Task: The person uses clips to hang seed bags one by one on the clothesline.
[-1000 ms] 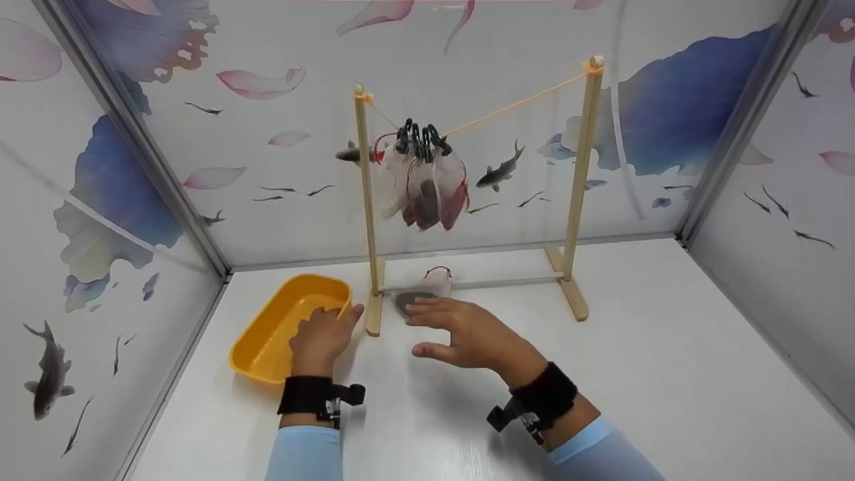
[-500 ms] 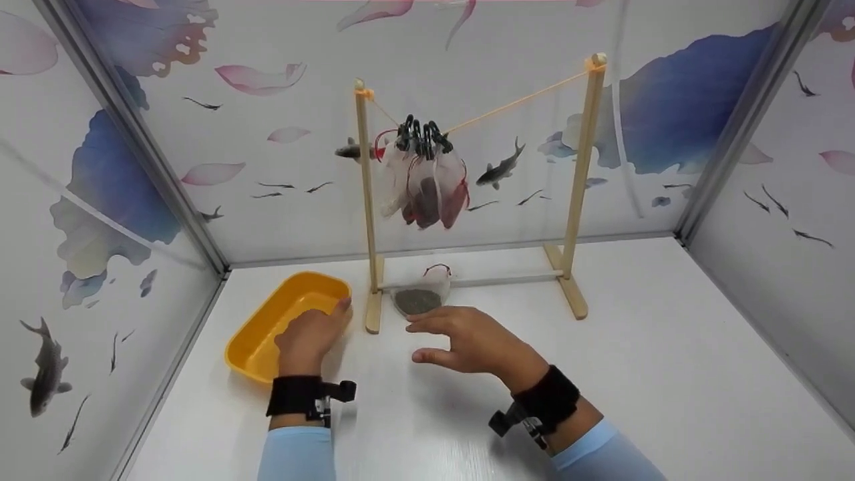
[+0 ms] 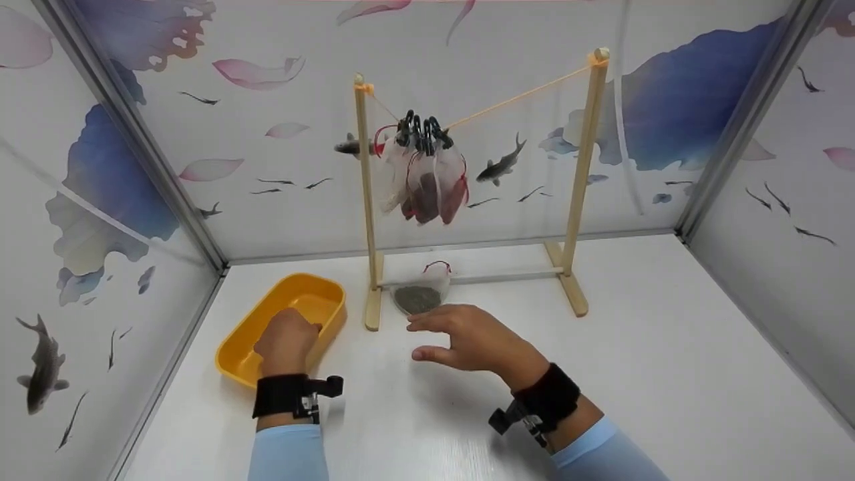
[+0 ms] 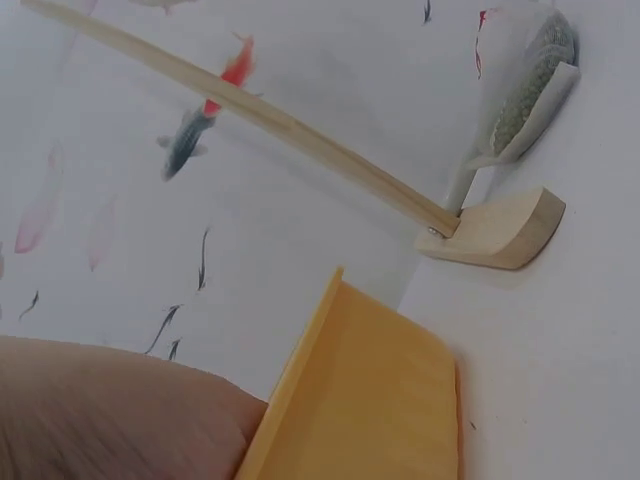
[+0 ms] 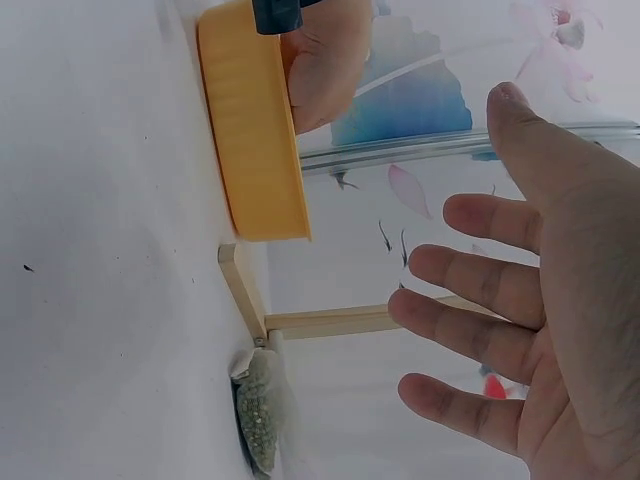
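Observation:
My left hand [image 3: 287,341] is inside the yellow plastic basin [image 3: 312,288], near its right wall. Its fingers point down and are mostly hidden, so whether they hold anything cannot be seen. My right hand [image 3: 477,337] hovers above the table with its fingers spread and relaxed; the right wrist view shows its palm [image 5: 590,310] bare. Just beyond those fingertips, a translucent drawstring bag [image 3: 417,298] of grey-green granules leans by the white crossbar of the wooden stand [image 3: 573,207]. Its red cord loops at the top.
Several filled translucent bags [image 3: 427,184] hang bunched from black clips [image 3: 422,132] on the orange string [image 3: 521,92] between the stand's posts. Printed wall panels [image 3: 300,220] enclose the white table [image 3: 668,367] at the back and sides.
The basin has shifted slightly left. My left hand has moved left with it, and its thumb has gone from the right rim to inside. My right hand stays almost still.

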Tool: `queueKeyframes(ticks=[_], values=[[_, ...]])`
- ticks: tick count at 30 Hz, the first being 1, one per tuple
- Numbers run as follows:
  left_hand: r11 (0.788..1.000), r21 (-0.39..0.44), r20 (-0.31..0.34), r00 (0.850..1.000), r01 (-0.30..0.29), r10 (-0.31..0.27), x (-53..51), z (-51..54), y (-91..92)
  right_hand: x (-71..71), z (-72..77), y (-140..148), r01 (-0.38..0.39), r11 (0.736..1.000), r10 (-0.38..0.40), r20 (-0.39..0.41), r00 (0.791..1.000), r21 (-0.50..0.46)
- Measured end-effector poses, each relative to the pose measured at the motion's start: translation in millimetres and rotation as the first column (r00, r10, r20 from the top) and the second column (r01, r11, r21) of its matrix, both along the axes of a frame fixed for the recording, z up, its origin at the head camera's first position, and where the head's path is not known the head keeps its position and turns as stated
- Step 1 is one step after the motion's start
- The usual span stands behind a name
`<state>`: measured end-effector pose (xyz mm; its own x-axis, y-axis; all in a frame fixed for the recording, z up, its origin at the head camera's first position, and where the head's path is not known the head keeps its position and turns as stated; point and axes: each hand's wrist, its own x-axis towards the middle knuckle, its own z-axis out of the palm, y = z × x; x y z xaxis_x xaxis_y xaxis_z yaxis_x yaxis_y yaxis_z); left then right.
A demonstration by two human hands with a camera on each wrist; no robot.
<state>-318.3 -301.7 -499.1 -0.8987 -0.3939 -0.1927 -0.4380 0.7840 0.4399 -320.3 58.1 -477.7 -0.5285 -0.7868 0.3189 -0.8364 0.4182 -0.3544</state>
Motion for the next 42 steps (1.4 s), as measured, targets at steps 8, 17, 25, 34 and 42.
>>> queueKeyframes(ticks=[8,17,25,34,42], values=[[1.0,-0.011,0.035,0.999,-0.011,0.012,4.7,3.8,-6.7,0.1,1.5,0.3,0.0,1.0,0.0,0.012,1.0,-0.002],[1.0,-0.011,0.018,1.0,0.021,-0.021,6.1,3.3,-8.0,0.2,2.9,1.7,0.002,1.0,-0.002,0.024,1.0,-0.01],[0.999,-0.038,-0.139,0.99,0.02,-0.025,3.6,7.3,-3.3,-1.0,6.6,5.4,0.014,1.0,-0.014,0.003,1.0,-0.025],[0.975,0.172,-0.46,0.887,0.141,-0.047,-3.4,36.4,29.3,-4.6,15.8,17.6,0.05,0.995,-0.053,-0.032,0.998,-0.084],[0.871,0.276,-0.619,0.768,0.407,-0.163,7.9,60.7,91.4,-9.1,25.5,35.5,0.125,0.976,-0.141,-0.077,0.987,-0.179]])
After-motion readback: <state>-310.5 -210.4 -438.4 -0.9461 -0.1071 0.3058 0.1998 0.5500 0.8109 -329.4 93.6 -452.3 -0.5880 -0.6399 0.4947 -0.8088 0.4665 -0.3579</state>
